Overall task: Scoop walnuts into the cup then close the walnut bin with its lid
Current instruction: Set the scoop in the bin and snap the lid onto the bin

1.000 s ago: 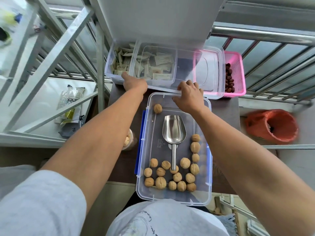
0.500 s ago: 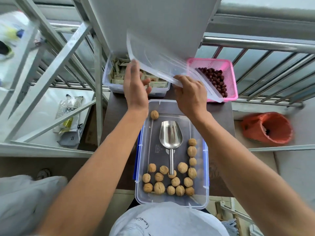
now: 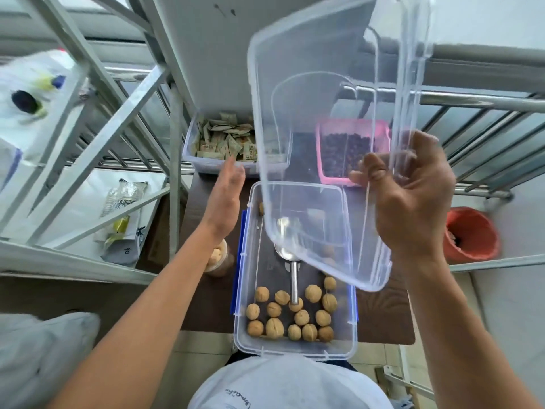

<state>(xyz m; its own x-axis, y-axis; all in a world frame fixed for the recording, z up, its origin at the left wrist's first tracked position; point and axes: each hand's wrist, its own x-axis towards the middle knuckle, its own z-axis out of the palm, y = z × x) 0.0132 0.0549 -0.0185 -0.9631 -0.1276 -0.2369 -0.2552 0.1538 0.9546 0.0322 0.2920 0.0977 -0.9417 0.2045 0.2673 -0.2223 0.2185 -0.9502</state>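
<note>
The clear walnut bin (image 3: 246, 343) with blue side latches sits on the small brown table in front of me. Several walnuts (image 3: 290, 315) lie at its near end, and a metal scoop (image 3: 290, 262) rests inside, handle pointing toward me. My right hand (image 3: 408, 202) holds the clear plastic lid (image 3: 324, 137) raised and tilted steeply above the bin's far half. My left hand (image 3: 225, 199) hovers with fingers spread just left of the lid's edge, not touching it. The cup (image 3: 218, 256) with walnuts in it stands left of the bin, partly hidden by my left forearm.
A clear bin of sachets (image 3: 219, 143) and a pink basket of dark dried fruit (image 3: 351, 154) stand behind the walnut bin. A metal railing (image 3: 472, 100) runs at the back right, slanted metal bars (image 3: 118, 113) on the left, and an orange bag (image 3: 469, 234) lies at right.
The lid came off the back bins and swung up toward me, steeply tilted over the walnut bin. My left hand let go of it; my right hand alone holds it.
</note>
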